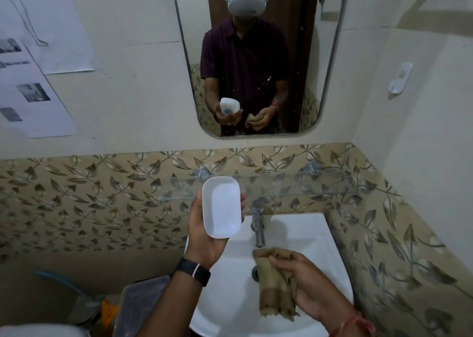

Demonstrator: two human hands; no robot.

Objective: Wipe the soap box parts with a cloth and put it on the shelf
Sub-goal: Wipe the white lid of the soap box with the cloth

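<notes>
We see a white soap box part held up in the air by the left hand. It stands on its short end and its hollow inside faces us. The thumb lies on its left edge and the fingertips come around its right edge, so this hand grips the part from behind. The part is above the far left side of the sink. In the picture it partly covers the left end of the glass shelf, which is fixed on the leaf-pattern tiles behind; we cannot tell if they touch.

To the right and nearer to us, the right hand holds a brown cloth. Its fingers are curled over the bunched top of the cloth, and the rest of the cloth hangs down over the basin. The cloth and the soap box part are apart.

Between the two hands stands the metal tap at the far edge of the sink. The left wrist carries a black watch and the right wrist a red thread.

Above the shelf hangs a mirror, where we see the same white part and cloth reflected. On the far left wall there are printed papers, and on the right wall a white hook. A clear plastic container sits low at the left of the sink.
</notes>
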